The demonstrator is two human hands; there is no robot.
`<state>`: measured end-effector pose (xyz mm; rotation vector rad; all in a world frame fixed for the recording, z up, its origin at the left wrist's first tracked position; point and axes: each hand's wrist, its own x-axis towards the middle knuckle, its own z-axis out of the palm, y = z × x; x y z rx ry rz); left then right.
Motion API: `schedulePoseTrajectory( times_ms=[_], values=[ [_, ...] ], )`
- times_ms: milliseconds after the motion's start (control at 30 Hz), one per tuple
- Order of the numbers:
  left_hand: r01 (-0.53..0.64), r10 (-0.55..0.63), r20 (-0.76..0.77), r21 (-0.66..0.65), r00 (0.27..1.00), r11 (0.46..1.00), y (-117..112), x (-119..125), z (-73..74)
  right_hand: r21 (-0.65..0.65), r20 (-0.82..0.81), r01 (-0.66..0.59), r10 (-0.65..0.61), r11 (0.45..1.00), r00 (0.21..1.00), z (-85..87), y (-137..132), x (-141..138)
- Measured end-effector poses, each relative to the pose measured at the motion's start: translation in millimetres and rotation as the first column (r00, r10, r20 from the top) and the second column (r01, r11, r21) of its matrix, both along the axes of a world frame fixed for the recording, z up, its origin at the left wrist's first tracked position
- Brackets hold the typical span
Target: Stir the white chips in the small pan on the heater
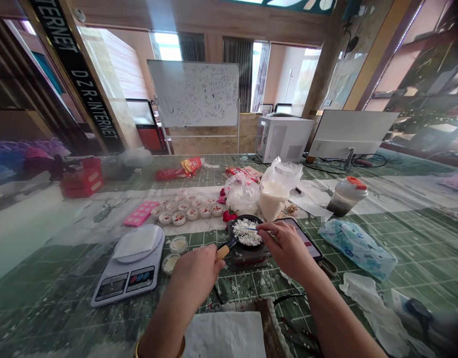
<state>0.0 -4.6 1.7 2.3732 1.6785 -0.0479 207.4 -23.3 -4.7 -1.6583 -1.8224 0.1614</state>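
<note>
My left hand is wrapped round the light wooden handle of a small black frying pan. The pan rests on a small dark hot plate and is filled with white flakes or pellets. Above its right side, my right hand pinches a thin blue stick, whose tip reaches into the white pieces. Close to my left hand are two small cups of pale material, a glass one and a lower one. A phone lies just beyond my right hand.
On the left are a kitchen scale and a pink mold. Several filled small cups stand behind. Further back are bags of white material, a red-lidded jar and a blue tissue pack. A basket sits in front.
</note>
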Motion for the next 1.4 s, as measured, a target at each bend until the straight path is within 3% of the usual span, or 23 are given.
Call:
schedulePoseTrajectory(
  times_ms=[200,367,567,733,1200,1400],
  values=[
    [-0.021,0.021,0.023,0.003,1.000,1.000,0.8,-0.2,-1.3,0.023,-0.023,-0.092,0.093,0.995,0.995,0.0,-4.6,-8.8],
    [-0.006,0.005,0.032,0.013,0.999,1.000,0.5,-1.3,-3.4,0.052,-0.008,0.025,-0.024,0.998,1.000,-2.5,-1.6,-7.0],
    [-0.014,0.013,0.034,0.028,0.999,1.000,-0.2,-1.8,-4.3,0.005,-0.006,-0.034,0.034,0.999,0.999,-4.0,1.1,-8.5],
    [-0.005,0.004,0.028,0.029,1.000,1.000,0.2,-1.1,-2.4,0.061,-0.013,0.086,-0.085,0.994,0.996,-4.9,5.1,-3.2],
    [-0.016,0.015,0.039,0.036,0.999,0.999,-0.1,-2.1,-2.9,-0.036,-0.033,-0.002,0.001,0.999,0.999,-8.1,9.9,-4.7],
    [-0.007,0.006,0.020,0.034,1.000,0.999,-0.2,-1.5,-4.2,0.038,-0.022,0.121,-0.120,0.992,0.993,-8.5,13.8,4.8]
  ],
)
